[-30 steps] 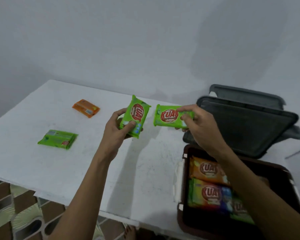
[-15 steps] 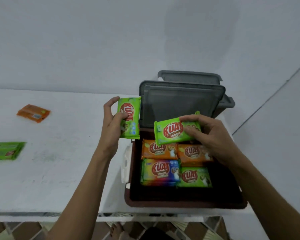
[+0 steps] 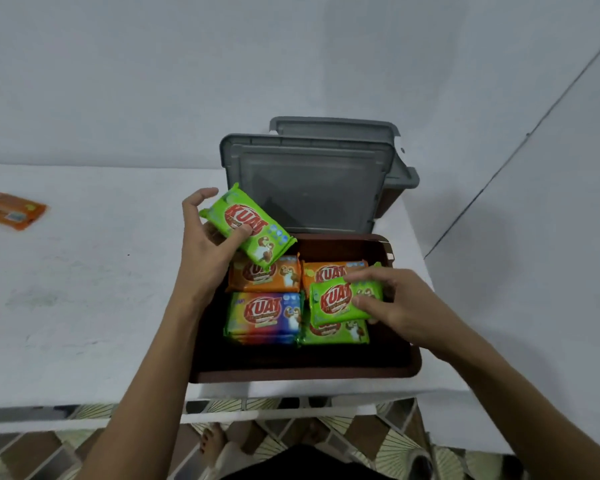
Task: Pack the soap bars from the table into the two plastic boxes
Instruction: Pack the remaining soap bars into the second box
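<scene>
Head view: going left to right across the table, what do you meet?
The orange soap bar → left hand → green soap bar it holds → second green soap bar, over the brown box → right hand gripping it.

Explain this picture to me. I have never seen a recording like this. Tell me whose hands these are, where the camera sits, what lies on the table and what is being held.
There is no machine here. A person works with bare hands, and the single camera is worn on their head, looking forward and down.

The left hand holds a tilted green bar of soap over the far left corner of the brown box. The right hand grips a second green bar over the bars already packed, among them a rainbow bar. Behind the box sit grey lids. On the white table, an orange bar lies far to the left, not yet packed.
</scene>
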{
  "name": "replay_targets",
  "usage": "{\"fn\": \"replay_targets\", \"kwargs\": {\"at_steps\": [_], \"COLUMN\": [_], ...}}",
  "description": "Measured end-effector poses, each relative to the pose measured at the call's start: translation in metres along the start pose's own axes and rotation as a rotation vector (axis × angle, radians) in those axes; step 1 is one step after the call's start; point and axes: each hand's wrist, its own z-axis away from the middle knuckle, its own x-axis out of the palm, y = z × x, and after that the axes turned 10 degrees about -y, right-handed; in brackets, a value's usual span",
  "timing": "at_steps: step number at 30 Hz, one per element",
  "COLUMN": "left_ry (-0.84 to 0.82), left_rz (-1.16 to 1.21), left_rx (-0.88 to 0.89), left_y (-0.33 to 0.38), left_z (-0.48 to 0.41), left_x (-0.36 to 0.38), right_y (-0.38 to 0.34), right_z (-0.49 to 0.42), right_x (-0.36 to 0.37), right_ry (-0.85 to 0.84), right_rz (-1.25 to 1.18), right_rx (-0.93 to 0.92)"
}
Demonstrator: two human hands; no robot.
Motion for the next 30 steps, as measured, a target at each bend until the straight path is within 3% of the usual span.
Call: {"fn": "replay_targets", "kwargs": {"at_steps": [5,9,22,27,30], "left_ry": [-0.003,-0.022,-0.069,-0.074,-0.092], "left_rz": [-0.116,-0.172,-0.148,-0.170,-0.194], "left_rx": [0.043,0.048,0.032,0.015,-0.009], "left_y": [-0.002,-0.004,-0.004,-0.003,-0.002], "left_z": [0.001,0.000,0.001,0.002,0.002], "left_x": [0.001,0.001,0.000,0.000,0.002], "right_y": [0.013,0.014,-0.002,-0.005,-0.011], "right_z": [-0.005,-0.010,-0.014,-0.013,-0.014], "right_x": [0.016,0.026,0.046,0.044,0.036], "right_ry": [-0.053,0.009,-0.026,0.094,0.241], "right_rz": [0.102,0.266,0.682,0.714,0.641], "right_rx": [0.029,0.109,0.306,0.305,0.124]}}
